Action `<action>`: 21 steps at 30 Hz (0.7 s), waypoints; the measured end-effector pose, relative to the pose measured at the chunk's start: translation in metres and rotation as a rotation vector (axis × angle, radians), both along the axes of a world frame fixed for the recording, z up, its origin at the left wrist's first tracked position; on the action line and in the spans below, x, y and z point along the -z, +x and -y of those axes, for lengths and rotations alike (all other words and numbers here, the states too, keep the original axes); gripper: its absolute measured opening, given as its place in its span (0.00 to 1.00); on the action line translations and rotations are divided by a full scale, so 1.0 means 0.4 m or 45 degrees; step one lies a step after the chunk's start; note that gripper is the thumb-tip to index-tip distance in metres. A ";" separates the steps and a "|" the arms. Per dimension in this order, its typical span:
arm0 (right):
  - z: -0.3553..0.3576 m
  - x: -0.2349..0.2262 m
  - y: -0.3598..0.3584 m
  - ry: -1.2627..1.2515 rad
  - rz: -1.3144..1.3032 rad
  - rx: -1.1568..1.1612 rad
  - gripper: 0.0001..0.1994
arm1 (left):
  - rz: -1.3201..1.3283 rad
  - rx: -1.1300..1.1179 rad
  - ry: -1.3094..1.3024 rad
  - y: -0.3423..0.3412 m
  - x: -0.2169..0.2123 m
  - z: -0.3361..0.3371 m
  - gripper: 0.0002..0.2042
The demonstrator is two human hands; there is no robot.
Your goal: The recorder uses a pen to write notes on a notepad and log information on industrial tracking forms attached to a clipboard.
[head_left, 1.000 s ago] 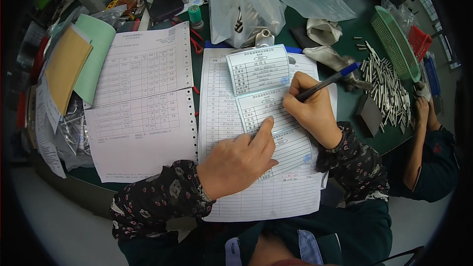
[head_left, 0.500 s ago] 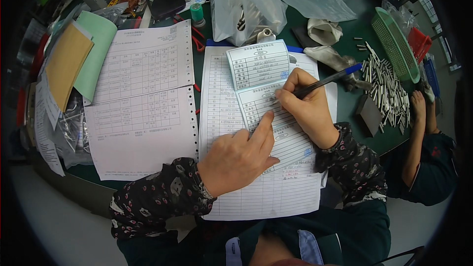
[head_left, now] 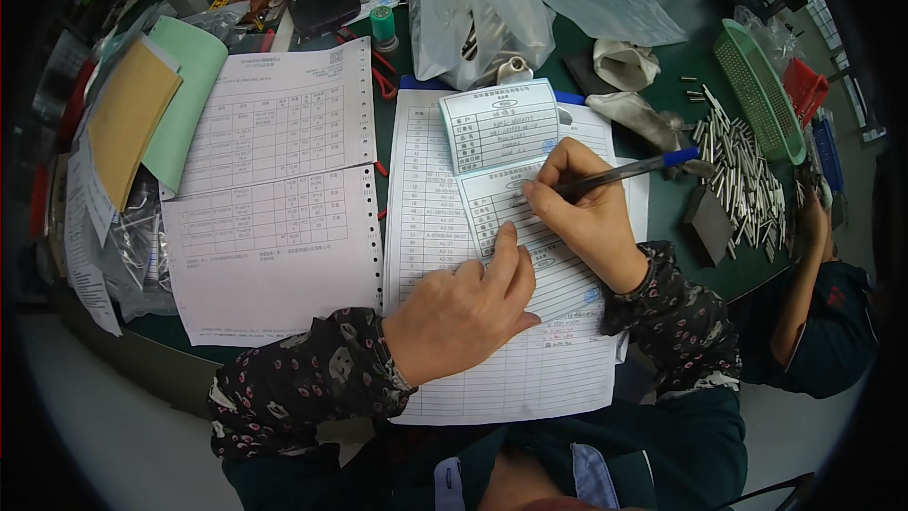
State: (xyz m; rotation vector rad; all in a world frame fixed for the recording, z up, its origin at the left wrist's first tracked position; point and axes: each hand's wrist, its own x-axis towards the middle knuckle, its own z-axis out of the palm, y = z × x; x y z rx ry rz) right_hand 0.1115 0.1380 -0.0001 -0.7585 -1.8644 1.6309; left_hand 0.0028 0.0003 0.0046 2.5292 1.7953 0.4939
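Pen (head_left: 619, 171) gripped in right hand (head_left: 582, 213), tip on slip (head_left: 530, 218), left hand (head_left: 468, 308) beside

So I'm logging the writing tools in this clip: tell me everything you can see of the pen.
The pen is a slim dark stick pen with a blue cap end, plastic by the look of it. The right hand grips it near the tip, barrel slanting up and to the right, blue end over the green table. Its tip meets the pale green slip lying on the white form.
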 end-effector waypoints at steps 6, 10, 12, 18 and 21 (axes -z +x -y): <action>-0.002 0.010 0.002 0.148 0.033 -0.108 0.09 | 0.010 0.011 0.000 -0.002 -0.003 0.001 0.26; 0.000 0.006 -0.001 0.164 0.069 -0.114 0.10 | 0.006 0.007 -0.006 -0.003 -0.003 0.001 0.25; 0.001 0.003 -0.003 0.135 0.091 -0.116 0.10 | 0.015 0.004 0.003 -0.004 -0.002 0.001 0.25; 0.001 0.000 -0.002 0.179 0.104 -0.132 0.10 | -0.003 0.004 0.011 -0.003 -0.003 0.001 0.25; 0.004 -0.005 -0.003 0.178 0.134 -0.132 0.10 | 0.005 0.006 0.000 -0.004 -0.003 0.001 0.25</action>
